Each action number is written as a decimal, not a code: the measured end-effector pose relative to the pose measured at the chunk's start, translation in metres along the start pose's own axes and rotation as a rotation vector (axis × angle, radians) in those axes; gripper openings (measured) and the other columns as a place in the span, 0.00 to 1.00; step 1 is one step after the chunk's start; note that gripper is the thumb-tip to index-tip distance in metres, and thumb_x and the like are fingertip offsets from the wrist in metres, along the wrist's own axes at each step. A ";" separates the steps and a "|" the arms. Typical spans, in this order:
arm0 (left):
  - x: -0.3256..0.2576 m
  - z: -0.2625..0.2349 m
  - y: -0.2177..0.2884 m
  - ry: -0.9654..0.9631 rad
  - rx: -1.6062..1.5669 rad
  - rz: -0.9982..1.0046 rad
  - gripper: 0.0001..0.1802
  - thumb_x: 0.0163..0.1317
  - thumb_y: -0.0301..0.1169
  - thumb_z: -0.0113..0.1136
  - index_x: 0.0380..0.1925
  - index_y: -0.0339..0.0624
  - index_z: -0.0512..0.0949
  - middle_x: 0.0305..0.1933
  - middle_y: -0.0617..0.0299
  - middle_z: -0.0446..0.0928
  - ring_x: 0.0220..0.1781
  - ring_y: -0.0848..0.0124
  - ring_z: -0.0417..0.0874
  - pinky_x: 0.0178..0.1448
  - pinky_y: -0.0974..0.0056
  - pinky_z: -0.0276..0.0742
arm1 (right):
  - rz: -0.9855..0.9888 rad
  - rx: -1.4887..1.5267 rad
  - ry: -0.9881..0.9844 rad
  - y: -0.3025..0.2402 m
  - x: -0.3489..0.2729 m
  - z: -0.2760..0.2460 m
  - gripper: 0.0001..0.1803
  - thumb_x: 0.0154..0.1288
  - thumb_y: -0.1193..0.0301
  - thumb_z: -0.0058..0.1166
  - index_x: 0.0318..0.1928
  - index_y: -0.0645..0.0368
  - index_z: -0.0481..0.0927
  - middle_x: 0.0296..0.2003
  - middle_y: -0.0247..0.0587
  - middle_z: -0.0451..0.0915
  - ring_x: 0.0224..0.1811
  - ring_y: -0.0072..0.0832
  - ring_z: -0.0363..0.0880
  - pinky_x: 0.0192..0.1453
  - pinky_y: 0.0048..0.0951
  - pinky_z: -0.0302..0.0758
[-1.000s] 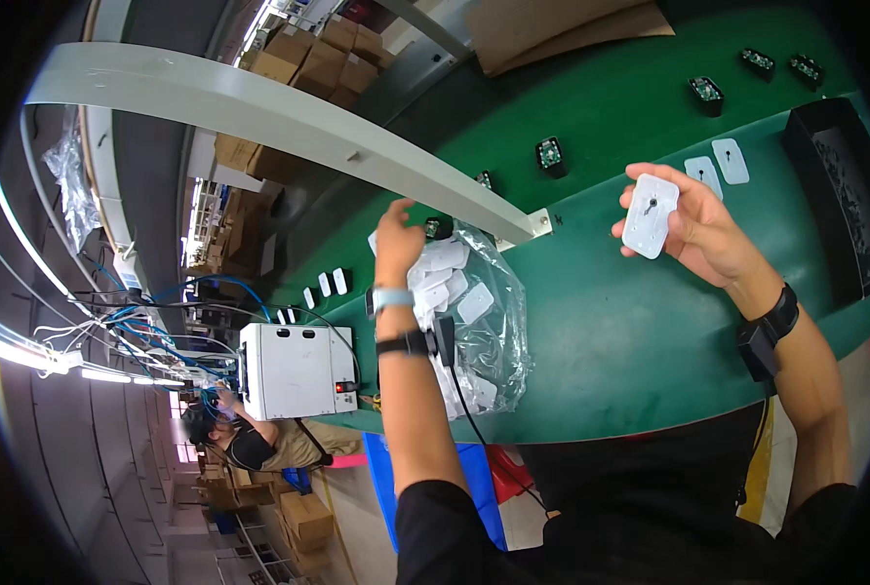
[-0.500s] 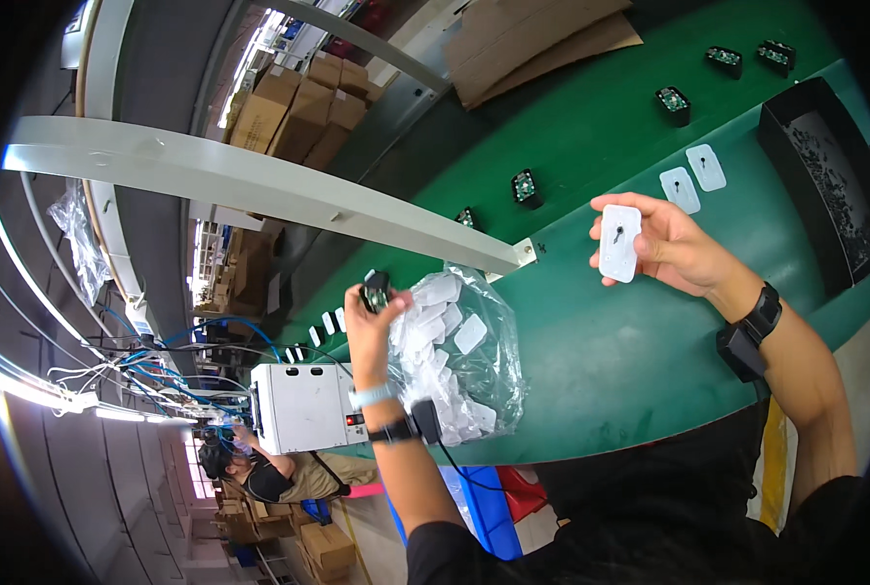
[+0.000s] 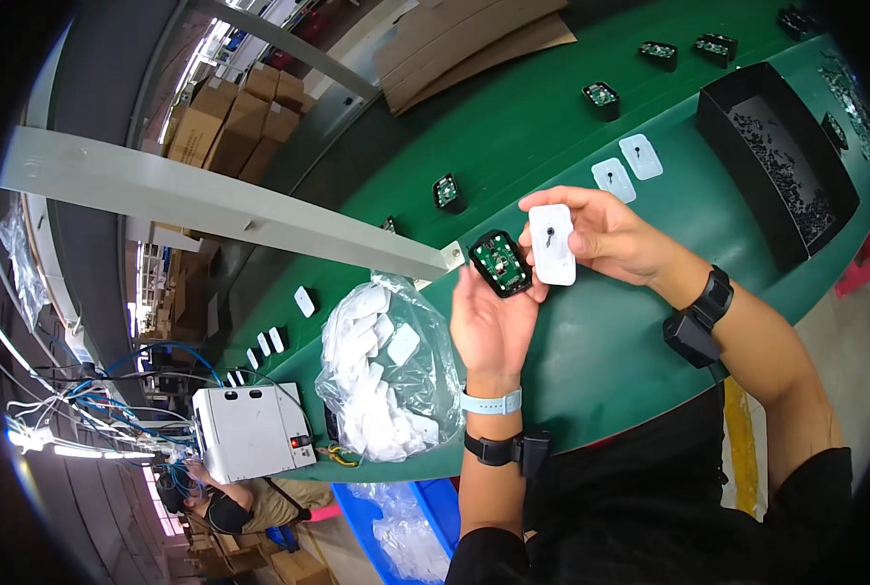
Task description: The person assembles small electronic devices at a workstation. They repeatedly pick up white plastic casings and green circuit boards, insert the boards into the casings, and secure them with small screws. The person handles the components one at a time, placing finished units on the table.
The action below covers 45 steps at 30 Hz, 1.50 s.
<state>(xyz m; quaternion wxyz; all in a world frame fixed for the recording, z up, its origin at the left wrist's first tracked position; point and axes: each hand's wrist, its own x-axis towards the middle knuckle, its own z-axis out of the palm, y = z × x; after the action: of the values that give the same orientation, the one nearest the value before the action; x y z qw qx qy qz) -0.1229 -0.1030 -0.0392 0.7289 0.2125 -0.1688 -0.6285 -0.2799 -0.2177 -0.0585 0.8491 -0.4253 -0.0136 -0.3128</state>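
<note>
My left hand (image 3: 489,327) holds a small black housing with a green circuit board inside (image 3: 499,262), its open side facing me. My right hand (image 3: 606,234) grips a white rounded cover plate (image 3: 552,244) right beside the housing, the two parts nearly touching above the green conveyor belt (image 3: 591,331). A clear plastic bag full of white cover plates (image 3: 386,375) lies on the belt just left of my left wrist.
Two white plates (image 3: 627,168) lie on the belt past my right hand. More black housings (image 3: 601,97) sit spaced along the belt. A black tray of small parts (image 3: 776,161) stands at right. A white control box (image 3: 250,429) and another person are at lower left.
My left hand rose from the bag area and brought the black housing over to the right. My right hand lowered the white plate to meet it.
</note>
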 end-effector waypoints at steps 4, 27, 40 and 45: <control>0.002 -0.022 -0.009 0.085 0.177 0.113 0.20 0.75 0.35 0.46 0.63 0.41 0.65 0.60 0.52 0.73 0.59 0.58 0.77 0.64 0.52 0.73 | -0.022 -0.070 0.080 0.001 0.001 0.002 0.33 0.67 0.66 0.65 0.68 0.62 0.68 0.53 0.44 0.80 0.56 0.30 0.80 0.62 0.33 0.77; -0.007 -0.020 -0.011 0.072 0.662 0.256 0.33 0.60 0.16 0.64 0.66 0.31 0.66 0.59 0.48 0.75 0.60 0.61 0.80 0.64 0.59 0.78 | 0.074 -0.393 0.171 0.006 0.000 0.009 0.33 0.55 0.80 0.72 0.63 0.65 0.76 0.45 0.37 0.77 0.43 0.21 0.79 0.50 0.25 0.81; -0.009 -0.019 -0.015 0.107 0.695 0.238 0.33 0.61 0.18 0.64 0.67 0.29 0.65 0.58 0.48 0.76 0.59 0.63 0.80 0.63 0.60 0.78 | 0.025 -0.516 0.185 0.000 0.000 0.015 0.31 0.56 0.85 0.67 0.63 0.65 0.77 0.48 0.40 0.75 0.43 0.23 0.79 0.51 0.26 0.85; -0.010 -0.019 -0.015 0.096 0.636 0.174 0.32 0.63 0.23 0.62 0.67 0.30 0.64 0.59 0.50 0.75 0.60 0.64 0.78 0.66 0.58 0.74 | 0.056 -0.473 0.188 0.000 0.001 0.011 0.31 0.55 0.87 0.67 0.62 0.64 0.77 0.46 0.39 0.75 0.42 0.24 0.79 0.49 0.26 0.85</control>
<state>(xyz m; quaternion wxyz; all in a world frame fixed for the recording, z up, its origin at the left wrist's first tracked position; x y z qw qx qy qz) -0.1269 -0.0930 -0.0634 0.6841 0.4436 -0.3394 -0.4691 -0.2760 -0.2097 -0.0512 0.7320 -0.5812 0.1507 -0.3219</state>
